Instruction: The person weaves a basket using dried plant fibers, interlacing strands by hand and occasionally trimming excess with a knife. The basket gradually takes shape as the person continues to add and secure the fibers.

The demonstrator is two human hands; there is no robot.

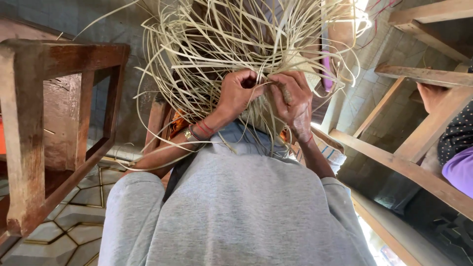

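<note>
While pale cane strips (221,44) fan outward, both hands pinch the woven bundle's centre.
Left hand (237,93) and right hand (294,101) close on strands, touching; wooden frame (59,123) stands left, slanted beams (414,148) right, tiled floor (74,221) below.

left hand (238,93) beside right hand (294,98) | both in strips (221,39) | stool (54,123) left

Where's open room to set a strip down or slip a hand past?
Bare tiled floor lower left, between the wooden stool and the grey lap. Crowded up top: both hands, left and right, work inside the tangle of pale strips. Wooden frames fill the right.
</note>
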